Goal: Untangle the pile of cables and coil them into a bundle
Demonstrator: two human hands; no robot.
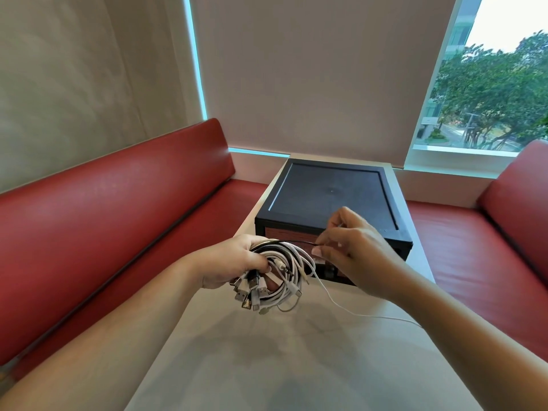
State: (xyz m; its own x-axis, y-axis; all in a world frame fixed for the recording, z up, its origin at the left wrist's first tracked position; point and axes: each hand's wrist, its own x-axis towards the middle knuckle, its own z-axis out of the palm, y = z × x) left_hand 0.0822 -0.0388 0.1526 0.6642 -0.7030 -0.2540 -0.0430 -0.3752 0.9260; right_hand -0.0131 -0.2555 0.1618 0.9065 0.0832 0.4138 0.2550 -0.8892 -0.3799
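Your left hand (234, 262) grips the bundle of cables (284, 271) just in front of the black box (332, 194). Your right hand (353, 247) is there too, pinching a thin black cable (299, 242) that runs off the bundle. One white cable (355, 314) trails down onto the table (296, 366).

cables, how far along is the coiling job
Mostly done: the left hand grips a coil of white and black cables, plugs hanging below. In hand: the right hand pinches a thin black cable stretched from the coil. Left: one white cable trails loose across the table, not yet wound in.
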